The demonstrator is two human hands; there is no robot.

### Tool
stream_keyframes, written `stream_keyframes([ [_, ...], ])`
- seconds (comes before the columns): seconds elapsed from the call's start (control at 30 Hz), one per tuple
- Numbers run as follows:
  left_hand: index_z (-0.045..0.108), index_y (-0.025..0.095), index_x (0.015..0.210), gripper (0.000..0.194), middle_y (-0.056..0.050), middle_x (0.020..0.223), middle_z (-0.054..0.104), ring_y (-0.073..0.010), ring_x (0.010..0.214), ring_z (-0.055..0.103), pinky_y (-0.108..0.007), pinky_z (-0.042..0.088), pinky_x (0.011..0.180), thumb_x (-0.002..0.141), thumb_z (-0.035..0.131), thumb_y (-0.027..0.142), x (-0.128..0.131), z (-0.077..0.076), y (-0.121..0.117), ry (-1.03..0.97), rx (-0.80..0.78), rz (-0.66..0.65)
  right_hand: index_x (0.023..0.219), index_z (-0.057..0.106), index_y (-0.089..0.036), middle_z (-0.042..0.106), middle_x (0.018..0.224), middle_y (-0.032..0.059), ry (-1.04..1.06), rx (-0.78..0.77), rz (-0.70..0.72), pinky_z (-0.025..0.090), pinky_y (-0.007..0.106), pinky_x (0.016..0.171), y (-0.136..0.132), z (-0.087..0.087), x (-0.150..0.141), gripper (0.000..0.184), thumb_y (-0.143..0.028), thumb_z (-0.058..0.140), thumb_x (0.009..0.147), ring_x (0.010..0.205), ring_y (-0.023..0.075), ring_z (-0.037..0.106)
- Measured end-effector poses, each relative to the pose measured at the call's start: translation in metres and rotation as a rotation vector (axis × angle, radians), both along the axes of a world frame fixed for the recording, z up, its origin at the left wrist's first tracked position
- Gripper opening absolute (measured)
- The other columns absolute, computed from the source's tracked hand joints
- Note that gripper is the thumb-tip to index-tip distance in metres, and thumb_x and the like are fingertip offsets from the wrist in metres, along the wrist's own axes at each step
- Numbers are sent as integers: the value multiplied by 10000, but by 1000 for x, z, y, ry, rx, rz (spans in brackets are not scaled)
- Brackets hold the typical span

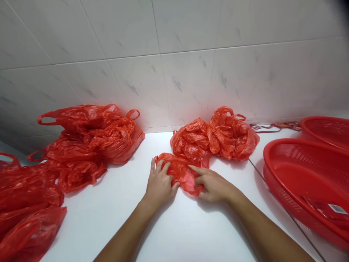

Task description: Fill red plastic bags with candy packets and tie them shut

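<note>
Two open hands, your left hand [159, 186] and right hand [215, 186], press on a red bag [182, 174] on the worktop [174, 233], with no firm grip; more bags [89, 138] lie left, baskets [305, 174] right, their label [337, 208] unreadable.

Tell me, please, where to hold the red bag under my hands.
Pinch the bag at its crumpled middle from above, left hand and right hand on either side: it lies low and soft on the counter, so folds gather easily.

White countertop [185, 233] with plastic bags [231, 136], red baskets [305, 174]
</note>
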State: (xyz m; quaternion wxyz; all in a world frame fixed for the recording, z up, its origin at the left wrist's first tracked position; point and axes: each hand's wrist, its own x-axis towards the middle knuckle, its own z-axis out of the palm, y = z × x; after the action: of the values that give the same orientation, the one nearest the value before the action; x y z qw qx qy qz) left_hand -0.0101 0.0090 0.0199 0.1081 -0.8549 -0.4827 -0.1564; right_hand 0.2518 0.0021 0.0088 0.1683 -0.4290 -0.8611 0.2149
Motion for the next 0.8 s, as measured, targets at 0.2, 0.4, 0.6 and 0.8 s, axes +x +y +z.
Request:
stream_keyframes([
  [0.2,771,207,603,487,-76,1595,570,-415,1609,254,-722,116,1327,1010,597,408,7,-5,-8,-78,-145,-81,651,656,-193,704,1371,151,243,344,-33,482,518,1115,1,-1,-4,251,-216,596,894,1355,356,582],
  [0.4,829,226,1167,292,-104,1594,574,-431,1621,245,-739,143,1316,950,648,301,29,-25,-16,-90,-160,-95,1068,694,-187,718,1121,124,523,578,-6,584,411,941,-20,-8,-58,208,-127,511,989,1034,244,664],
  [0.6,839,189,841,355,-118,1459,688,-406,1575,374,-708,181,1323,990,517,196,27,-20,-14,-60,-184,-25,1022,727,-156,713,1102,140,155,78,-350,552,450,974,1,-30,-64,189,-181,540,1007,1050,288,656],
  [0.8,783,177,765,358,-137,1038,808,-470,1493,473,-752,147,1301,1012,536,253,13,-13,-3,-54,-80,177,727,751,-178,682,1321,144,65,-46,-356,504,489,1038,-3,-18,-50,361,-510,764,868,1241,367,608],
])
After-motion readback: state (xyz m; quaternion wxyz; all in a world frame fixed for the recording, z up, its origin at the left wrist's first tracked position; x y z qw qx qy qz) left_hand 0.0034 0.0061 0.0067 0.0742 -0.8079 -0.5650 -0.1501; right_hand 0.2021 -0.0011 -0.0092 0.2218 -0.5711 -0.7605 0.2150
